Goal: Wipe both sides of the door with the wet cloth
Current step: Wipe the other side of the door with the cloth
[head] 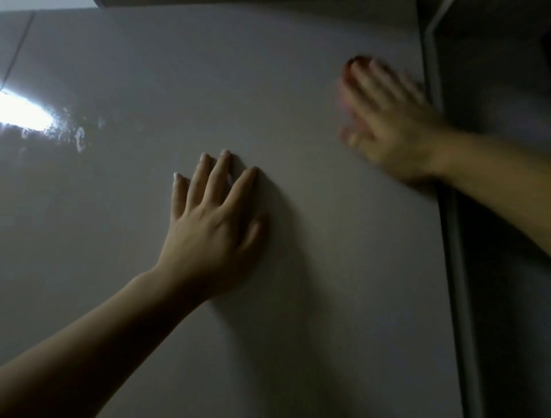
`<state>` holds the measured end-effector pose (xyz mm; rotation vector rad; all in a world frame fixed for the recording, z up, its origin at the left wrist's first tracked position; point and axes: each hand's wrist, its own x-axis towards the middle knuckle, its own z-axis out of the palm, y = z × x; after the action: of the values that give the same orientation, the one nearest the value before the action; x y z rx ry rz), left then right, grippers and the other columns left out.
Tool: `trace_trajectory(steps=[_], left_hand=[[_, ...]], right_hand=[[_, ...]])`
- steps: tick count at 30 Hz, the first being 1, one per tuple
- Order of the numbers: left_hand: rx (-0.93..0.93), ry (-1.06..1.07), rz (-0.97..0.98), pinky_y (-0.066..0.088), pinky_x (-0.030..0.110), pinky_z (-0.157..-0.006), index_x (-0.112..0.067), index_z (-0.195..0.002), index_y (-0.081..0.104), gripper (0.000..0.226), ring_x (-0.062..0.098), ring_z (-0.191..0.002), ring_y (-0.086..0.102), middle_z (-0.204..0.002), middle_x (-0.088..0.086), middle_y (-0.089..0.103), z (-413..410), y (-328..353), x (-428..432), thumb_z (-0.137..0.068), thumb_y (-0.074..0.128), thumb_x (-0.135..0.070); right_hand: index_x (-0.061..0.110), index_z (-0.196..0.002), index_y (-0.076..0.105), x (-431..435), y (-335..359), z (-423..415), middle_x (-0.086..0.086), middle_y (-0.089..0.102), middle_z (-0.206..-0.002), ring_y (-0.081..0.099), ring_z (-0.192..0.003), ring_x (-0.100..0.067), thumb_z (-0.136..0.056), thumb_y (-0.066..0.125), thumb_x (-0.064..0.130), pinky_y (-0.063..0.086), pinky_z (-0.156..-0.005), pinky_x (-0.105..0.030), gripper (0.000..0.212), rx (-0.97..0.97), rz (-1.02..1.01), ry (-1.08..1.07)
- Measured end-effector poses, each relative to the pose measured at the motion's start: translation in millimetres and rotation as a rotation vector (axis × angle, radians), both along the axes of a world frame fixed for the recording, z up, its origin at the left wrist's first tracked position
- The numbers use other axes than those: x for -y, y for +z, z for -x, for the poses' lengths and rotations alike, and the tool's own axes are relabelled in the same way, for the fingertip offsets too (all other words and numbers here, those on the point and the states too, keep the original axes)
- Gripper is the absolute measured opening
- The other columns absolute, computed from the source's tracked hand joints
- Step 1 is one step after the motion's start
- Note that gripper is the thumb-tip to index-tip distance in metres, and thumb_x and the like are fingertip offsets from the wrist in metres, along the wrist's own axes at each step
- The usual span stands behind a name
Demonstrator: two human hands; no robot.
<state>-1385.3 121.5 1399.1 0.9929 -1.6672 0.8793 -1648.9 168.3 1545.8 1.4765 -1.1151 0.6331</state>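
A smooth grey door fills most of the view. My left hand lies flat on it near the middle, fingers straight and spread. My right hand is blurred with motion at the door's upper right, close to its right edge, fingers straight. It presses a reddish cloth against the door; only a thin rim of the cloth shows past the fingertips and beside the hand. The rest of the cloth is hidden under the palm.
A bright light reflection with wet streaks glares on the door's left side. The door's right edge meets a dark gap and a pale frame strip. The door's top edge shows at the upper left.
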Motion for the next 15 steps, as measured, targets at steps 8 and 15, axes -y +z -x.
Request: trace_trajectory(steps=[8,15], left_hand=[[0.018,0.052,0.059,0.003,0.058,-0.125,-0.034,-0.162,0.009,0.073,0.030,-0.157,-0.003,-0.171,0.005,0.002,-5.6,0.3,1.4,-0.098,0.011,-0.067],[0.085,-0.072,0.053,-0.001,0.047,-0.127,-0.033,-0.162,0.013,0.072,0.020,-0.158,-0.006,-0.171,-0.002,0.000,-25.6,0.7,-0.1,-0.097,0.017,-0.065]], right_hand=[[0.023,-0.163,0.003,-0.1,-17.8,6.0,-0.006,-0.004,-0.171,-0.007,-0.158,-0.025,-0.086,-0.003,0.080,-0.005,-0.126,-0.045,0.096,-0.137,-0.005,0.030],[0.017,-0.164,0.009,8.6,-106.2,-31.9,-0.011,0.001,-0.171,-0.002,-0.158,-0.031,-0.096,0.018,0.064,0.003,-0.127,-0.049,0.083,-0.333,-0.008,0.050]])
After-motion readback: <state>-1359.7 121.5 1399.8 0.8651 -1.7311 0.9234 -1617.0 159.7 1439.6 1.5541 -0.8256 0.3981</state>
